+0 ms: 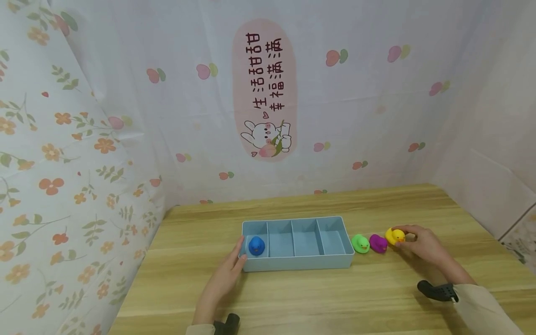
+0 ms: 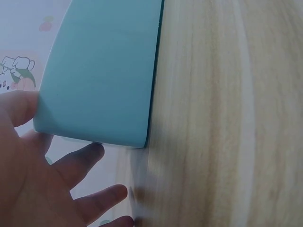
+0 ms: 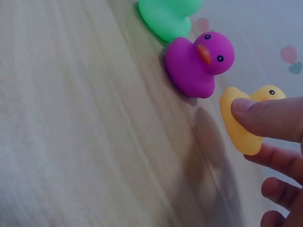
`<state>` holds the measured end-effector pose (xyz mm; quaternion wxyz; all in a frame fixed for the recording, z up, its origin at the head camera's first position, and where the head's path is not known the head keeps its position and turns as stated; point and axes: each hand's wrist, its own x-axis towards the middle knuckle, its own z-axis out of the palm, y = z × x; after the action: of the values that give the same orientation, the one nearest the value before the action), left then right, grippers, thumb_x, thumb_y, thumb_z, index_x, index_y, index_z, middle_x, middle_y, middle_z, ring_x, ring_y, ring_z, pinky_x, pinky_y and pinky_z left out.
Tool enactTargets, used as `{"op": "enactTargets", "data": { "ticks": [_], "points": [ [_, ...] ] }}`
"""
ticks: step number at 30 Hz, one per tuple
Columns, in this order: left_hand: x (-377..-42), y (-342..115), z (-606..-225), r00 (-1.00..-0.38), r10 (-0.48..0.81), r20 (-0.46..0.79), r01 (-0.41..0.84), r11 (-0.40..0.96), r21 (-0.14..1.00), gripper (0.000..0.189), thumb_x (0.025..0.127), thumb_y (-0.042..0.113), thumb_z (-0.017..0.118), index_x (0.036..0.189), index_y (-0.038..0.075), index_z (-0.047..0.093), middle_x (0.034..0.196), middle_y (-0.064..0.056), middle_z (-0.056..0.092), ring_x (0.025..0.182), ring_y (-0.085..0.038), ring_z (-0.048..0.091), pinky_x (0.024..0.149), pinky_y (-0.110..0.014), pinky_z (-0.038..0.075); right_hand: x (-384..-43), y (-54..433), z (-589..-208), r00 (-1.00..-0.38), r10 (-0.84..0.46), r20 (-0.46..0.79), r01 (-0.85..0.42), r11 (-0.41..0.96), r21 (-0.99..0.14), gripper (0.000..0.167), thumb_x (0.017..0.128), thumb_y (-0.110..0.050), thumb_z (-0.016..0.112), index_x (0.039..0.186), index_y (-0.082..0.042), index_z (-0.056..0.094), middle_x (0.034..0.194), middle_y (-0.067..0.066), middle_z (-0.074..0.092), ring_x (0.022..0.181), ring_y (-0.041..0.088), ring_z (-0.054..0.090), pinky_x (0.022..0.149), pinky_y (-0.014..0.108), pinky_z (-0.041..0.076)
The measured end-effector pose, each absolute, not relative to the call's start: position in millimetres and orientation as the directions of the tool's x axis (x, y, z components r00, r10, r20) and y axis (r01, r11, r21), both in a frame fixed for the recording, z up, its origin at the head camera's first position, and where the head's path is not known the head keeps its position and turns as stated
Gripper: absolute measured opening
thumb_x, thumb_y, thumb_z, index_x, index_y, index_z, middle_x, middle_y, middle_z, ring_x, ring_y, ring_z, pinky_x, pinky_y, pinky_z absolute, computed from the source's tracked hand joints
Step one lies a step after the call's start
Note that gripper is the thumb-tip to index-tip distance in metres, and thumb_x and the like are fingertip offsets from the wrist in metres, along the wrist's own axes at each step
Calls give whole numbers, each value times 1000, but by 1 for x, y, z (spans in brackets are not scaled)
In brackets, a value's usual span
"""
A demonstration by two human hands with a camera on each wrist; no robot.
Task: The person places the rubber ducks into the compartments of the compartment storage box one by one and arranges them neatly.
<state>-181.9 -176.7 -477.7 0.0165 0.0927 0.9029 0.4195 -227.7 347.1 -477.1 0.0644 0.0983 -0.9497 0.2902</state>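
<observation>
In the head view, my left hand (image 1: pixel 226 272) holds the left end of a light blue divided box (image 1: pixel 297 263), thumb at the near corner. The left wrist view shows its thumb at the rim and the other fingers spread by the end wall. A blue rubber duck (image 1: pixel 256 245) sits in the box's leftmost compartment. My right hand (image 1: pixel 425 244) pinches a yellow rubber duck (image 3: pixel 241 123) between thumb and fingers; its shadow falls on the table. Beside it stand a purple rubber duck (image 3: pixel 199 66) and a green rubber duck (image 3: pixel 170 19), the green one closest to the box.
The wooden table (image 1: pixel 318 298) carries the box and ducks. Behind it hangs a white printed curtain (image 1: pixel 184 111), and a floral cloth (image 1: pixel 75 167) borders the left side. The box's other three compartments hold nothing.
</observation>
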Motion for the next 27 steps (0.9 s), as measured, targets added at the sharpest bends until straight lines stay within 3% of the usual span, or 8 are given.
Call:
{"op": "enactTargets", "data": {
  "ticks": [2,11,27],
  "points": [
    [-182,-177,-478,-982,181,47,153,633,759,54,104,29,39,153,16,22,154,-16,30,139,-41,31,113,-58,25,-227,346,-476,-976,-136,171,-209,813,-543,42,84,-17,73,119,4,63,117,33,59,81,22,52,56,22,42],
    [-181,-176,-478,-984,174,36,139,627,766,54,104,29,39,153,17,22,154,-16,30,139,-42,30,112,-60,24,-228,341,-465,-977,-109,181,-193,808,-556,44,83,-20,74,119,3,63,116,29,61,94,32,54,70,30,40],
    [-180,-176,-475,-984,176,30,135,621,772,54,104,29,39,153,16,21,154,-17,30,139,-42,31,112,-59,25,-230,324,-447,-976,-109,187,-195,817,-543,47,82,-24,75,119,1,63,117,27,61,97,35,54,73,31,41]
  ]
}}
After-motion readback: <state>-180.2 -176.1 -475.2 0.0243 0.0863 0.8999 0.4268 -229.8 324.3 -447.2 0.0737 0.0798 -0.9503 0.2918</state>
